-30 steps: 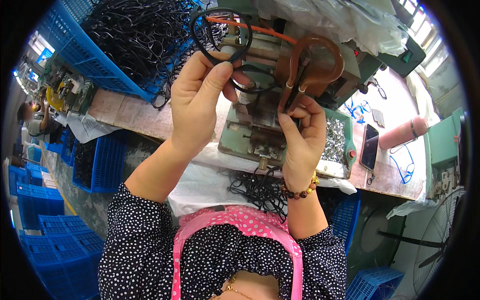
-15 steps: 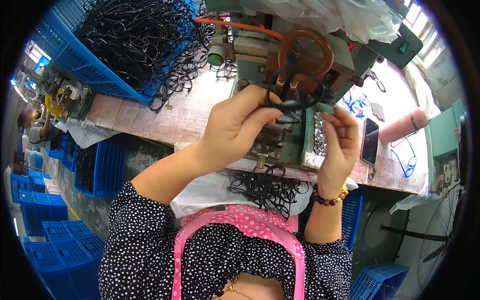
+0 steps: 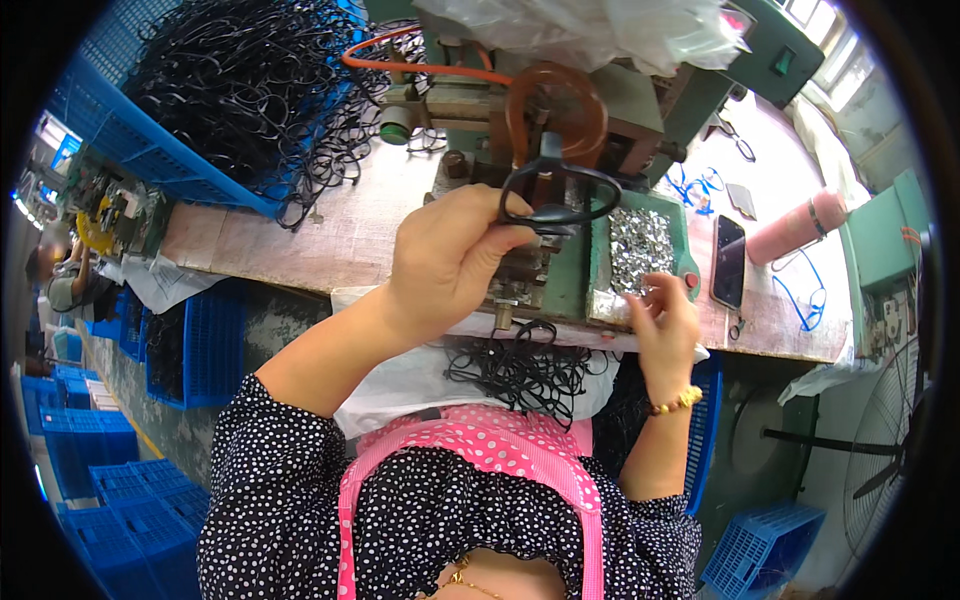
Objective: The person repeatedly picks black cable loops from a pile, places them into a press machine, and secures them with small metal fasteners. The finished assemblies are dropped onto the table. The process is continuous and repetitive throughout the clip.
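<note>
The left hand (image 3: 450, 258) pinches one black frame (image 3: 556, 215) to the left of one green tray (image 3: 600, 262). The right hand (image 3: 668, 322) is half-curled at the tray's near side; its grip cannot be told. Right of the tray are one phone (image 3: 729, 262) and one pink bottle (image 3: 797, 228). The frame looks thin, its visible rim rounded.

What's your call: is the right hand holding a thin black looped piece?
No, the left hand pinches a black looped piece, the right hand well apart.
</note>
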`<state>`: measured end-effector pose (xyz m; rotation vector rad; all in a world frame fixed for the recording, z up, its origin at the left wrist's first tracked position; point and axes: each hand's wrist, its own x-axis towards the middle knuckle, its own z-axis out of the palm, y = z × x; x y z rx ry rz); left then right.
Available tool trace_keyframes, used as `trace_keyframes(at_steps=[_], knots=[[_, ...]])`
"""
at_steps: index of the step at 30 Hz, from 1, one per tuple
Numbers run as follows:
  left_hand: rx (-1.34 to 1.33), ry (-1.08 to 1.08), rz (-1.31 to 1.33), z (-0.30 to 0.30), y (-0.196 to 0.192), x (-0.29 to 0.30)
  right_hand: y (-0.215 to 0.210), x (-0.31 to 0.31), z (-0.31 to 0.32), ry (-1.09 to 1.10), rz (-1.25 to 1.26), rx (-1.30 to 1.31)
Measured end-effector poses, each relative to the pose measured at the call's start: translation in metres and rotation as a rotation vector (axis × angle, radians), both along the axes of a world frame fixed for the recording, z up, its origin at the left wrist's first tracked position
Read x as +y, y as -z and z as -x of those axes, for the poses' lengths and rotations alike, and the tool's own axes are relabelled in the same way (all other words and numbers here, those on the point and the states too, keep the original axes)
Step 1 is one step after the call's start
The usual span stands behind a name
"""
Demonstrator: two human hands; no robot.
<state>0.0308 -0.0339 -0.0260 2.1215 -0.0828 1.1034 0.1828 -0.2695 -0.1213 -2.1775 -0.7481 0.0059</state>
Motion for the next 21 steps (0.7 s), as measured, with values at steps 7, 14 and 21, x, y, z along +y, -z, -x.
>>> trace_keyframes(at_steps=[7, 14, 21], knots=[[0.022, -0.016, 0.070, 0.000, 0.003, -0.001, 0.001, 0.057, -0.044, 0.006, 0.041, -0.594], [0.037, -0.018, 0.063, 0.003, -0.004, -0.005, 0.002, 0.060, -0.065, -0.140, 0.167, -0.457], [-0.076, -0.178, -0.128, 0.035, 0.011, 0.020, 0.003, 0.076, -0.067, -0.217, 0.200, -0.595]])
